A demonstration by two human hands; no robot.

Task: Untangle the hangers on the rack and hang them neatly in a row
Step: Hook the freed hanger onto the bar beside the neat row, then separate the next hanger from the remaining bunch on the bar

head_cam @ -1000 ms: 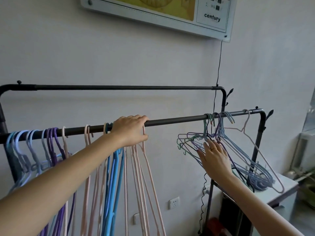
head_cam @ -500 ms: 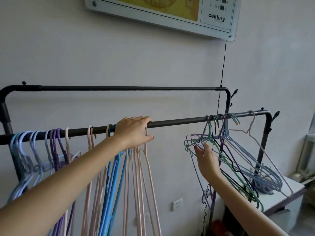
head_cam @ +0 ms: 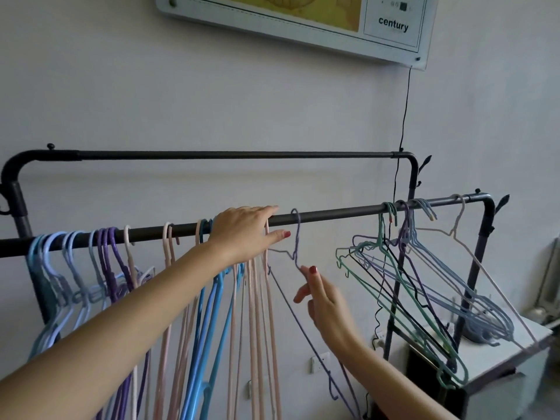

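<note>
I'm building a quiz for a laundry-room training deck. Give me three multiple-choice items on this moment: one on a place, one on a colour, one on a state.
1. Where does the purple hanger by the right hand hang?
A. Upper rail
B. Lower rail, between the pink hangers and the tangled bunch
C. On the grey box

2. What colour are the hangers just below the left hand?
A. Pink
B. Black
C. Green

3. How do the hangers at the rail's right end hang?
A. Straight, in a neat row
B. Fallen to the floor
C. Slanted and crossing one another

Key: 1 B, its hook sits on the lower rail in that gap. 2 A, pale pink. 3 C, they overlap askew.
</note>
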